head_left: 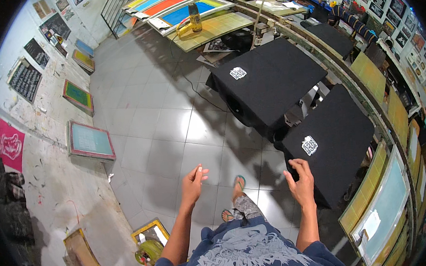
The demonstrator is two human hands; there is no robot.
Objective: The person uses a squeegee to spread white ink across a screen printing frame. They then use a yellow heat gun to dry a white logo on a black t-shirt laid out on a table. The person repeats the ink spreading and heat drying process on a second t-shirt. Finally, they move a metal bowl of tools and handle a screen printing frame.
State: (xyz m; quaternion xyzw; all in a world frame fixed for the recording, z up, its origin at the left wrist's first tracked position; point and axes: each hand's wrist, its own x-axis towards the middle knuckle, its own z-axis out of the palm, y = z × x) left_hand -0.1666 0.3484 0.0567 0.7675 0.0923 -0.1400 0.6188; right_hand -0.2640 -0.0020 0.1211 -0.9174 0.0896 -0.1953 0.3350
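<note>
My left hand (193, 185) hangs over the tiled floor with its fingers loosely bent and apart; nothing shows in it. Beside the lower left edge of the nearer black T-shirt (339, 139) is my right hand (301, 178), thumb and fingers apart and nothing held. Whether it touches the cloth I cannot tell. That shirt lies spread on a board and carries a small white print (309, 145). Farther off, a second black T-shirt (278, 79) lies on another board, with a similar white print (238, 73).
A yellow heat gun (184, 29) and a dark bottle (194, 17) stand on a yellowish board; a cord (189, 82) trails over the floor. A frame (383, 205) lies on the right boards. Frames, including a pale blue one (91, 140), lean along the left wall. A green reel (149, 251) sits near my left arm.
</note>
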